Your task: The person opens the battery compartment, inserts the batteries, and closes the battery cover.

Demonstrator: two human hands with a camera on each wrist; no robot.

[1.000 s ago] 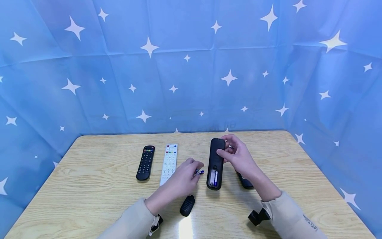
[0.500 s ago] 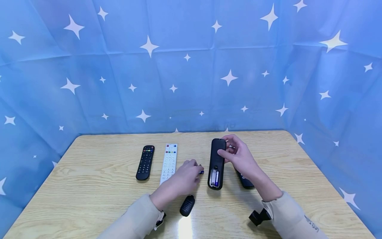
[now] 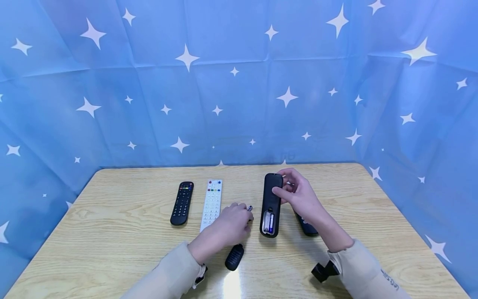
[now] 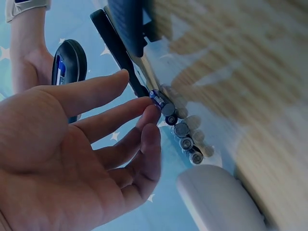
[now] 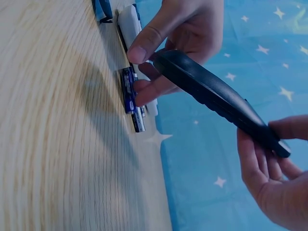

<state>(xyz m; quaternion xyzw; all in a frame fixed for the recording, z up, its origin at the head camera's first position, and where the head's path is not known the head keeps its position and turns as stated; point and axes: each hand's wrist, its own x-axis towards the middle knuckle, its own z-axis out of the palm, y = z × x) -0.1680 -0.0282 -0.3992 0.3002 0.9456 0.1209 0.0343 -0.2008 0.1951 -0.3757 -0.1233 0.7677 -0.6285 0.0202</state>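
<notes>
My right hand (image 3: 300,199) holds a black remote control (image 3: 272,189) above the table by its upper end, thumb on its back. The remote's back faces up, and batteries (image 3: 269,223) lie in its uncovered compartment. My left hand (image 3: 232,222) reaches down at the table just left of it. In the left wrist view, its fingertips touch a blue battery (image 4: 161,102) in a row of several loose batteries (image 4: 186,143), and the thumb stands apart. The right wrist view also shows these blue batteries (image 5: 128,90) lying under the left fingers. A black ribbed battery cover (image 3: 234,257) lies nearer the person.
A white remote (image 3: 212,203) lies partly behind my left forearm, with a black remote (image 3: 181,203) farther left. Another dark remote (image 3: 308,227) lies under my right wrist, partly hidden. A blue starred curtain (image 3: 239,104) stands behind the wooden table (image 3: 123,232).
My left hand has shifted slightly, its back now more toward the head camera, and the visible battery end sits farther from the person. The held remote moved a little right.
</notes>
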